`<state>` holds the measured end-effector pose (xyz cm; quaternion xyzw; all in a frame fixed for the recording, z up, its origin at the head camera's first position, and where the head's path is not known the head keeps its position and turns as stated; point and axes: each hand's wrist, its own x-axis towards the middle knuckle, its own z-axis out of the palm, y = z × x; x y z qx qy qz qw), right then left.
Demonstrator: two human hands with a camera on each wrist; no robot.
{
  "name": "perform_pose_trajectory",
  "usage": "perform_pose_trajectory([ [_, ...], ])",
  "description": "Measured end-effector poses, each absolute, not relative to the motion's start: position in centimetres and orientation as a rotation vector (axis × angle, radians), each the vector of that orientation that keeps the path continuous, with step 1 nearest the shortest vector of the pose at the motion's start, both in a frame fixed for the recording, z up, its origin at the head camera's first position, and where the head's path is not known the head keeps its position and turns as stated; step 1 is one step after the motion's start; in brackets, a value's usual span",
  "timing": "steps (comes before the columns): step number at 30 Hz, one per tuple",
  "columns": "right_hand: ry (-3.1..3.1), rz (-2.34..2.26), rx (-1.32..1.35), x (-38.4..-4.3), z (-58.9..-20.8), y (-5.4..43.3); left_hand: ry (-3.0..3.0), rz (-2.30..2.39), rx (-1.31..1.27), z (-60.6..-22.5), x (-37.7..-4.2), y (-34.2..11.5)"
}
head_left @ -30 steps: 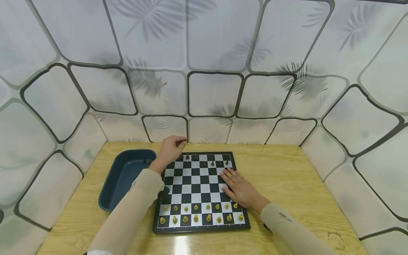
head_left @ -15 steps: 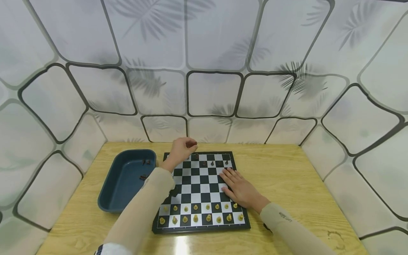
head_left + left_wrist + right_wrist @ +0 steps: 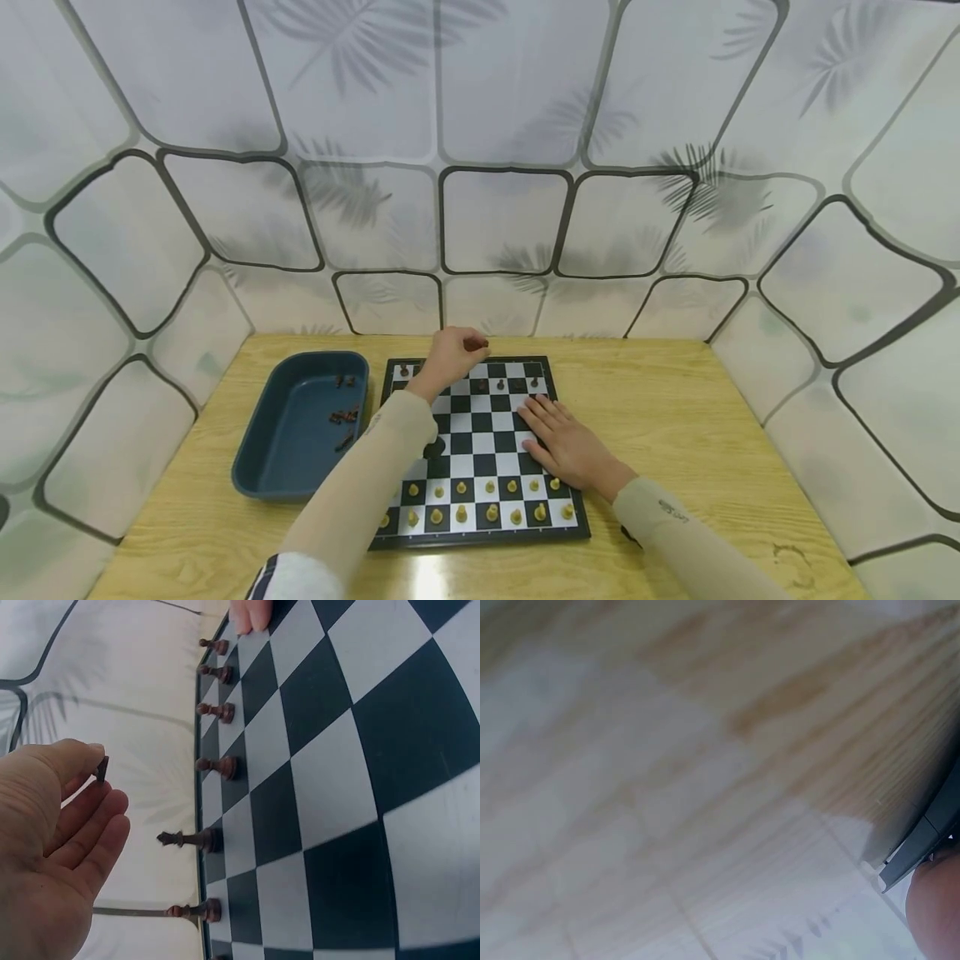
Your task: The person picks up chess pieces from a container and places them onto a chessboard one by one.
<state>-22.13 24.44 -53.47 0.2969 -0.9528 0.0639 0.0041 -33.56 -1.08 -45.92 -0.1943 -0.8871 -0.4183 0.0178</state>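
Observation:
My left hand (image 3: pixel 450 357) hovers over the far row of the black-and-white chessboard (image 3: pixel 472 446). Between its thumb and index finger it pinches a small dark chess piece (image 3: pixel 102 769), mostly hidden, so its kind cannot be made out. In the left wrist view, reddish-brown pawns (image 3: pixel 219 766) and a taller dark piece like a king (image 3: pixel 191 839) stand upright along the board's far side. My right hand (image 3: pixel 566 442) rests flat on the board's right part, fingers straight. Pale yellow chess pieces (image 3: pixel 461 514) fill the two near rows.
Left of the board stands a dark blue tray (image 3: pixel 277 467) with several brown chess pieces (image 3: pixel 345 415) lying in its right side. All of it sits on a wooden table (image 3: pixel 660 392). A patterned wall (image 3: pixel 495 225) closes off the back and sides.
My left hand has moved right along the board's far row, pinch kept. Far-left brown pieces and more pieces in the tray have come into view. The right hand has stayed put.

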Motion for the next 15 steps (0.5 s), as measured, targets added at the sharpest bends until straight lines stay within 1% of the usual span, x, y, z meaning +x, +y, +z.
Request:
perform_pose_trajectory([
  [7,-2.984,0.201,0.926,-22.1,-53.8,24.5,-2.778,-1.274,-0.636,-46.5,-34.0,0.1],
  [15,-2.979,0.204,0.93,-22.1,-53.5,24.5,-2.861,-1.103,-0.693,-46.6,-34.1,1.0],
])
